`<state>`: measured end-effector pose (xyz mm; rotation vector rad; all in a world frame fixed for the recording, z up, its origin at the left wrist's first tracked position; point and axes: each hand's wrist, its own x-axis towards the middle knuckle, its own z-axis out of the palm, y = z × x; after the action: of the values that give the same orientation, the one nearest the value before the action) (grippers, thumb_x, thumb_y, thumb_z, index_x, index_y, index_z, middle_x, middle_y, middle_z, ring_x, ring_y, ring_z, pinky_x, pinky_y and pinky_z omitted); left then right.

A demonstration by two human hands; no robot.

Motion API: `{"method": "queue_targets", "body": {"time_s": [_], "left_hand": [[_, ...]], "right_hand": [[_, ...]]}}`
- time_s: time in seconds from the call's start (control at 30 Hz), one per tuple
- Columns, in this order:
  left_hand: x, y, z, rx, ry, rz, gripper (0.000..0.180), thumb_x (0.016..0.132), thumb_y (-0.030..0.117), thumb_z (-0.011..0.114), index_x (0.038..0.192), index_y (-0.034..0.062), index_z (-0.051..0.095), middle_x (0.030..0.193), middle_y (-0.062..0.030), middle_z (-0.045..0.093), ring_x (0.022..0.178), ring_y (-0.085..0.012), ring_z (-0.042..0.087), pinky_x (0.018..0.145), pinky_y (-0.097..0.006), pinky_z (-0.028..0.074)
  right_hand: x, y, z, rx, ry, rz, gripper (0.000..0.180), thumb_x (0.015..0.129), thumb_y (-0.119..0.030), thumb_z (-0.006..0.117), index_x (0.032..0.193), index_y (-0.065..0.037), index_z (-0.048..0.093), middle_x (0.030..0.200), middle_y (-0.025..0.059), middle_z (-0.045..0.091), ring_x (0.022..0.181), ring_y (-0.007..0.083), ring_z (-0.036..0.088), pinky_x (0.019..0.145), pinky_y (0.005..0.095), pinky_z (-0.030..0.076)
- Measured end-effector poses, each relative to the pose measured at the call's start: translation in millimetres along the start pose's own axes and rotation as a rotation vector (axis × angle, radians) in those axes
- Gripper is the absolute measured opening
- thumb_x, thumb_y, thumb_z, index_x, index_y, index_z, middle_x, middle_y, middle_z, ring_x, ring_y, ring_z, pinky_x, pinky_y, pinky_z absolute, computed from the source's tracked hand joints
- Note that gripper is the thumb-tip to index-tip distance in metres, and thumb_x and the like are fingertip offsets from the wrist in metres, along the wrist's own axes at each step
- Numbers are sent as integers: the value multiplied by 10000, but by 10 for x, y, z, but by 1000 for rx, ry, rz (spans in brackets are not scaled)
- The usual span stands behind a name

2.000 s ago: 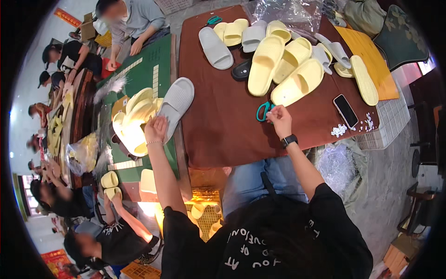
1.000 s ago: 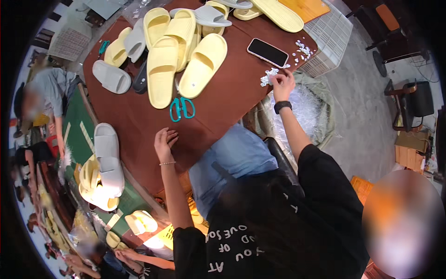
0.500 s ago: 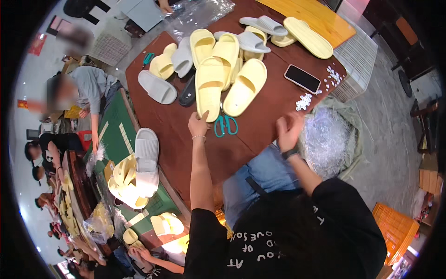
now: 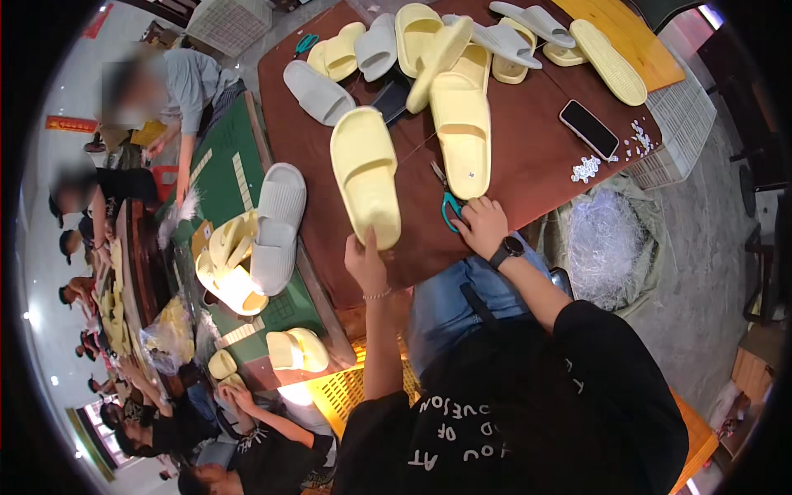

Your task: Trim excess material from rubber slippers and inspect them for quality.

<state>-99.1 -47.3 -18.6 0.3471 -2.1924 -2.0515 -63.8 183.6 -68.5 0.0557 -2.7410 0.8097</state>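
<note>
My left hand pinches the heel of a pale yellow slide slipper, its toe pointing away over the brown tabletop. To the right lies another yellow slide slipper, with a small dark mark on its footbed. My right hand, a dark watch on its wrist, has its fingers closed at this slipper's heel. Teal-handled scissors lie right beside those fingers, partly hidden. Beyond the two slippers, more yellow slippers and grey slippers lie in a loose heap.
A phone and small white pieces lie at the table's right. Below that edge stands a sack of clear plastic. On a green table at left are more slippers, including a grey pair. Other people sit along the left.
My left hand has drawn its yellow slipper left and nearer, away from the heap. My right hand has come from the table's edge to the other slipper's heel. The view has shifted.
</note>
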Motion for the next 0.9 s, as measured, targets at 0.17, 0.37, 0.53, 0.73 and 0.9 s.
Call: {"method": "queue_targets", "body": {"time_s": [0.17,0.37,0.53,0.73,0.9], "left_hand": [[-319,-418,-562,175,139,2,262,940,246,618,898,-12,593,683,-12,592,624,-102,613,547,-252,493],[-366,-120,-607,880,468,288,436,874,148,613,1271,10,497,1218,-232,522,1186,-389,465,987,-436,399],[31,25,-113,697,-44,646,358,885,138,579,1237,76,552,1188,-167,594,1019,-351,603,834,-388,506],[-58,-187,58,880,-137,432,130,915,200,541,925,73,561,857,-115,584,755,-325,606,633,-430,505],[-334,-47,-66,634,-179,397,139,934,166,510,902,39,556,846,-149,570,771,-356,584,640,-429,478]], "right_hand": [[-304,130,-446,36,18,173,402,725,-172,716,1066,-77,523,959,118,584,943,339,582,758,439,497],[-750,339,-794,233,-229,339,492,750,-156,710,1167,-49,472,955,173,638,895,332,639,751,408,509],[-1275,156,-787,1003,-664,756,486,878,-360,663,1226,-65,495,1079,23,587,791,130,537,676,271,481],[-855,-401,-597,1310,-963,707,685,917,-617,462,1377,-112,419,1313,22,521,904,103,529,695,229,466],[-377,-415,-217,1270,-1173,632,734,904,-692,383,1371,-128,432,1297,-28,545,899,84,530,684,242,456]]}}
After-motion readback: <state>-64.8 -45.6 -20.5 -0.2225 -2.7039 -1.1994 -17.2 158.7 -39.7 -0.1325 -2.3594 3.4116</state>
